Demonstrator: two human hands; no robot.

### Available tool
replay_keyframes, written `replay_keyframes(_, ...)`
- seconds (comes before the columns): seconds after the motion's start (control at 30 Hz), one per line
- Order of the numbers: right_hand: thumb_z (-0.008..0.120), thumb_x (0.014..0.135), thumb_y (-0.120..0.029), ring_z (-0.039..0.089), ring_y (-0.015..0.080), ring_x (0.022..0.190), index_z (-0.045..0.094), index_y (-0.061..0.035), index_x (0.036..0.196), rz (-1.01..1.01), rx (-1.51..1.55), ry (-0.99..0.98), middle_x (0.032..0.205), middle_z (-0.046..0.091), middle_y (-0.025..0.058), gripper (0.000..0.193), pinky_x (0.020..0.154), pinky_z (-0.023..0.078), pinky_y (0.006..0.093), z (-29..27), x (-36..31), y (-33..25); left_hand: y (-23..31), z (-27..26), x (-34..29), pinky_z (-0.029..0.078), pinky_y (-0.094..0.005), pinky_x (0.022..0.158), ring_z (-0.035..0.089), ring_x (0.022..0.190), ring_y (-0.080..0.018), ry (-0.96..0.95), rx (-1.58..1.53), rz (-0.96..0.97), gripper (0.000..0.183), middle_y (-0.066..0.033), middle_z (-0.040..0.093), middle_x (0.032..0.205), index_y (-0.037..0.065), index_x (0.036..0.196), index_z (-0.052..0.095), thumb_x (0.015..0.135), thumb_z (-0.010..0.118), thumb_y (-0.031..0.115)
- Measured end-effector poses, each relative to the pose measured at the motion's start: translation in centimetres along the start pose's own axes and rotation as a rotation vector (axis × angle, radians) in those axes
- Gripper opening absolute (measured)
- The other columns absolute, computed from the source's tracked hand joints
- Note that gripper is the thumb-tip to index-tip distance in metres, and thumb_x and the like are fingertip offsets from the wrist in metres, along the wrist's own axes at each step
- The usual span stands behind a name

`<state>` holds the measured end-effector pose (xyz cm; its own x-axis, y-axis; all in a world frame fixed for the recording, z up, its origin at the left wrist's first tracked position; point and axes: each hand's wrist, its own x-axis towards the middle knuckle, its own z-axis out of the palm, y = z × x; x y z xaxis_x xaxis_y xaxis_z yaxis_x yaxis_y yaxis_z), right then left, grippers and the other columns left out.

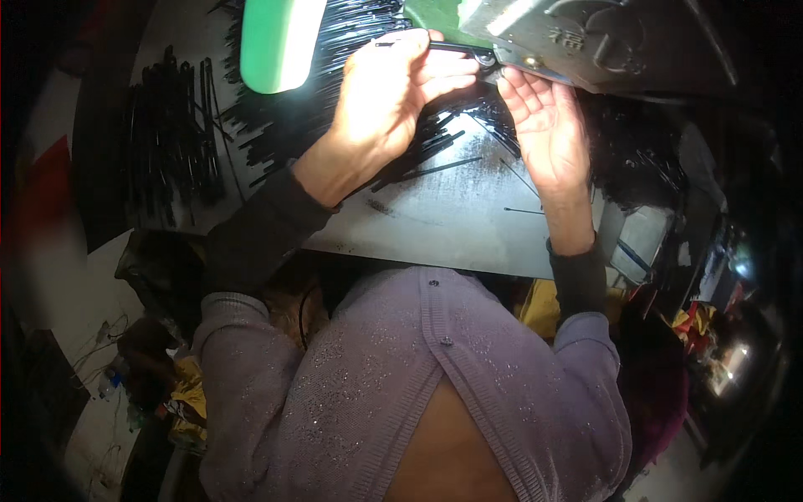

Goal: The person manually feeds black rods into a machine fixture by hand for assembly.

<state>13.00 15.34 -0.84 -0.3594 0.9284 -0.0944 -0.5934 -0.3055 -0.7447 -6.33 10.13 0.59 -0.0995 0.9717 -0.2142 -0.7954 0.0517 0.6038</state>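
One view, head: I see the left hand [381, 96] pinching a slim black rod [456, 48] near twelve o'clock. Right hand [548, 138], toward one-thirty: fingers loosely open beside the metal machine [602, 46], contact unclear. Black rod heap [288, 113], eleven o'clock.

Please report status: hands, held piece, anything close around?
Left hand: holding black rod. Rod's right end by metal housing. Right hand: palm showing, fingertips near housing. Close by: loose rods on table.
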Motion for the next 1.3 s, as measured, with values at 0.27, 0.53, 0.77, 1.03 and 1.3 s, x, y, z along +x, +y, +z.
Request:
replay_keyframes(0.27, 0.045, 0.097, -0.029, 0.059, 0.0340, 0.101, 0.051, 0.0068, 0.106, 0.053, 0.052, 0.038, 0.105, 0.058, 0.0210, 0.038, 0.095, 0.046, 0.0495, 0.2, -0.4, 0.2, -0.1, -1.2, 0.7, 0.048, -0.0503, 0.092, 0.062, 0.097, -0.0379, -0.113, 0.085, 0.058, 0.020, -0.0253, 0.062, 0.099, -0.007, 0.096, 0.057, 0.090, 0.055, 0.012)
replay_keyframes(0.53, 0.045, 0.097, -0.026, 0.065, 0.0299, 0.086, 0.053, 0.0046, 0.107, 0.138, -0.089, 0.055, 0.097, 0.062, 0.0190, 0.033, 0.081, 0.055, 0.0424, -0.1, -2.3, -1.8, 1.1, -1.0, 1.9, 0.052, -0.0504, 0.086, 0.063, 0.090, -0.0408, -0.086, 0.108, -0.032, 0.019, -0.0306, 0.059, 0.094, -0.011, 0.087, 0.051, 0.091, 0.047, 0.007)
replay_keyframes(0.77, 0.058, 0.088, -0.021, 0.066, 0.0156, 0.063, 0.067, -0.0057, 0.100, -0.229, -1.530, 0.227, 0.076, 0.068, 0.0106, 0.021, 0.052, 0.050, 0.0251, -3.2, -5.0, -10.7, 0.5, -0.4, -0.8, 0.054, -0.0432, 0.082, 0.066, 0.084, -0.0309, -0.151, 0.238, -0.067, 0.026, -0.0190, 0.063, 0.093, -0.005, 0.108, 0.054, 0.091, 0.054, 0.015)
replay_keyframes(1.03, 0.061, 0.081, -0.020, 0.061, 0.0331, 0.074, 0.065, -0.0107, 0.090, -0.800, -2.430, 0.294, 0.082, 0.062, 0.0101, 0.013, 0.064, 0.049, 0.0421, -8.5, -1.5, -13.9, -2.1, 2.7, -3.6, 0.054, -0.0416, 0.078, 0.067, 0.081, -0.0269, -0.195, 0.234, -0.253, 0.013, -0.0147, 0.064, 0.086, 0.001, 0.098, 0.055, 0.091, 0.055, 0.012)
replay_keyframes(1.3, 0.063, 0.080, -0.010, 0.061, 0.0309, 0.076, 0.065, -0.0057, 0.092, -0.817, -2.017, 0.167, 0.085, 0.063, 0.0104, 0.013, 0.066, 0.050, 0.0366, -9.3, -3.9, -15.1, -1.2, 1.3, -4.3, 0.055, -0.0394, 0.077, 0.066, 0.079, -0.0269, -0.219, 0.189, -0.346, 0.012, -0.0163, 0.063, 0.086, 0.000, 0.094, 0.053, 0.091, 0.054, 0.011)
